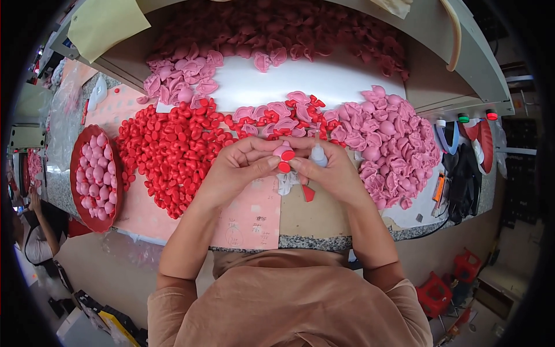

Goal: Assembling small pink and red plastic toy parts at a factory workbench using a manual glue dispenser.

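Above the table's middle, my hands meet, fingers bent and closed. Between thumb and fingers my left hand (pixel 243 165) pinches a small rounded pink piece (pixel 282 149) with a red end. Just under it, at my right thumb tip, is a small glossy red piece (pixel 284 167); which hand bears its weight I cannot tell. My right hand (pixel 335 165) also keeps a small translucent squeeze bottle (pixel 318 157) with a thin upright tip against its fingers. Loose red pieces (pixel 167 153) lie heaped to the left, and pink shell-like pieces (pixel 399 147) to the right.
A round red tray (pixel 87 218) of pink-and-red pieces stands at the left edge. More pink shells (pixel 277 34) fill the shelf behind. A red scrap (pixel 309 193) and white tissue (pixel 287 183) lie near my hands. An orange cutter (pixel 439 188) and tape rolls sit far right.
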`<state>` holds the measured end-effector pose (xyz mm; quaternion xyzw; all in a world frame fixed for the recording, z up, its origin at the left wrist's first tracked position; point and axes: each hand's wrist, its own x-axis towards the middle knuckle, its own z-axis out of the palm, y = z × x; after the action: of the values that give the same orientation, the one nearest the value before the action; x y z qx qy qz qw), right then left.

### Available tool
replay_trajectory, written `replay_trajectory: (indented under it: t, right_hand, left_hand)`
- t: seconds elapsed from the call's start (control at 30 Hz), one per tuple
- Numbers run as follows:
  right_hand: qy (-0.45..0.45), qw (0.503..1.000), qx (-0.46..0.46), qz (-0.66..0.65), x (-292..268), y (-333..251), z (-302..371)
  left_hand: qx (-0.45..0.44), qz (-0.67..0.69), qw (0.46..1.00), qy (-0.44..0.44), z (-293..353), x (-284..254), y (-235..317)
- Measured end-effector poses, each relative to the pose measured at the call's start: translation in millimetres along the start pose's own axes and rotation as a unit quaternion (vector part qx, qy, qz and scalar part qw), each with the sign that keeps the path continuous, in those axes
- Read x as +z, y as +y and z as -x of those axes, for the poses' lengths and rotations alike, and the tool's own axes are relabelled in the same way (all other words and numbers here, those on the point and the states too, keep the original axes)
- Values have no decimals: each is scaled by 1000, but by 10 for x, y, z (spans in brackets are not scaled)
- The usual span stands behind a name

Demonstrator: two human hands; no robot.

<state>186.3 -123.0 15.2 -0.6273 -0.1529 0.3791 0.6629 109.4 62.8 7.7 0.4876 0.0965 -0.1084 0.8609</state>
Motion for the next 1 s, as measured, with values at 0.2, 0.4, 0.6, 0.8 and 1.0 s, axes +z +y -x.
replay_trajectory:
  t: [0.2, 0.4, 0.6, 0.8, 1.0]
  right_hand:
    - [3, 1000, 12, -13, -9, 7, -18]
    - [5, 1000, 0, -2, -9, 14, -18]
    - [2, 1000, 5, 3, -4, 1, -19]
    - [9, 996, -29, 82, -48, -2, -13]
    - [3, 995, -25, 92, -69, -77, 13]
  left_hand:
    - [4, 8, 1000, -2, 1, -16, -28]
    - [10, 0, 1000, -2, -17, -25, -53]
    - [15, -7, 1000, 9, -29, -36, -65]
    - [12, -6, 1000, 22, -39, 8, -77]
    - [7, -16, 1000, 14, -22, 17, -54]
